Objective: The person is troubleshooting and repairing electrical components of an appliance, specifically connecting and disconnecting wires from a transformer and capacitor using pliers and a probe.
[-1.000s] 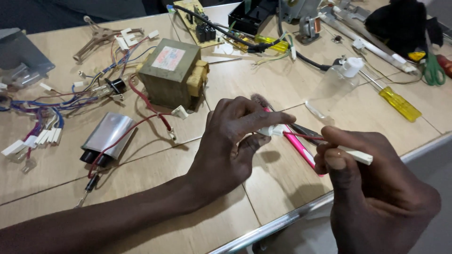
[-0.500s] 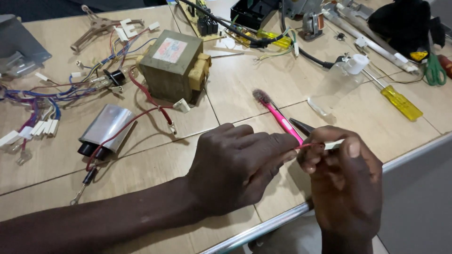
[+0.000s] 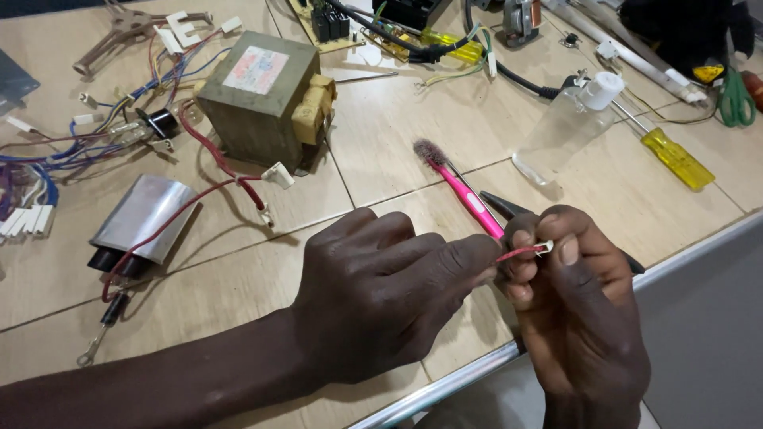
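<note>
Left hand (image 3: 389, 298), right hand (image 3: 568, 306) pinching red wire (image 3: 518, 253)

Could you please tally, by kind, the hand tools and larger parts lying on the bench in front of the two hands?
Yellow-handled screwdriver: 1
Pink toothbrush: 1
Green-handled scissors: 1
Clear plastic bottle: 1
Transformer block: 1
Silver capacitor can: 1
Total: 6

The left hand and right hand pinch a short red wire between their fingers; it is not counted.
</note>
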